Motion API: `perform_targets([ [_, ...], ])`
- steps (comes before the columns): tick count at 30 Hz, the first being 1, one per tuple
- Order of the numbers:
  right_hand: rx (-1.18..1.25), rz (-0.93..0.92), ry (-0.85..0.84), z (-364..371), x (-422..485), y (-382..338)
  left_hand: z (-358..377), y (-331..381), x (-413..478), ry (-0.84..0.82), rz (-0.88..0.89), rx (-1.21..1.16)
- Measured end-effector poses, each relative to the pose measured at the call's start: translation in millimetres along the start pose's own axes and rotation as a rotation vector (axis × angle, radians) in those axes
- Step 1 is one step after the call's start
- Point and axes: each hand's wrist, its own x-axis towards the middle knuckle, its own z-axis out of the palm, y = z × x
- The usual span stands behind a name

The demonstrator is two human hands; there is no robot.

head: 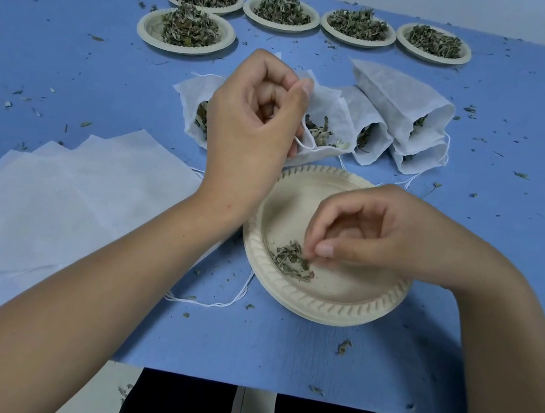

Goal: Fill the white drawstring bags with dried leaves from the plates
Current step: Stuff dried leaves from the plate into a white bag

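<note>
On my feed the left hand (pixel 257 114) is up over the middle of the blue table (pixel 71 67), thumb and forefinger pinching the top rim of a white drawstring bag (pixel 327 122), the other fingers curled in. The bag lies just right of that hand with its mouth facing near, and I can see a few leaves already inside

The right hand (pixel 367 232) is lower and nearer, curled over the cream paper plate (pixel 319 306), thumb and fingertips pinched onto the right edge of the small pile of dried leaves (pixel 293 260). That pile sits on the near left part of the plate, right under the fingertips. The bag mouth is just beyond the plate's far rim, so the two hands are close together but not touching

Other stuff: one more filled bag (pixel 194 104) is partly hidden behind the left hand, and three filled bags (pixel 406 99) lie to the right of the held one, mouths facing near. Five heaped plates (pixel 360 24) sit at the far side, four in a row plus one a bit nearer on the left. A fan of flat empty bags (pixel 69 195) is at near left, loose white strings (pixel 212 304) lie near the plate, and leaf crumbs are scattered everywhere
</note>
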Motion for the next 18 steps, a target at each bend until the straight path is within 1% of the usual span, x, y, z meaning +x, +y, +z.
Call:
perform_targets([
  [2, -0.131, 0.014, 0.150, -6, 0, 4, 0, 0, 0, 0.001, 0.004, 0.003],
  [3, -0.170, 0.051, 0.170, -9, -1, 6, 0, 0, 0, -0.002, 0.006, 0.004],
  [4, -0.165, 0.088, 0.138, -9, -2, 7, 0, 0, 1, -0.005, 0.006, 0.005],
  [6, -0.071, 0.125, -0.028, -4, -3, 7, 0, -1, 0, -0.014, 0.007, 0.006],
  [7, -0.037, 0.113, -0.098, -1, -3, 7, 0, -1, 0, -0.016, 0.007, 0.008],
  [9, 0.009, 0.057, -0.162, 3, -3, 6, 0, 0, 0, -0.014, 0.009, 0.014],
  [10, 0.039, 0.032, -0.159, 4, -2, 5, 0, 0, 0, -0.012, 0.009, 0.015],
  [12, 0.071, -0.007, -0.099, 1, -3, 3, -1, -1, 1, -0.008, 0.006, 0.012],
  [14, -0.014, -0.015, -0.019, -2, -5, 3, -1, -1, 1, -0.009, 0.004, 0.009],
  [15, -0.073, -0.004, -0.010, -2, -4, 3, -1, 0, 1, -0.013, 0.004, 0.009],
  [18, -0.169, -0.015, -0.099, 7, 2, 1, 0, 0, 0, -0.021, 0.008, 0.018],
])
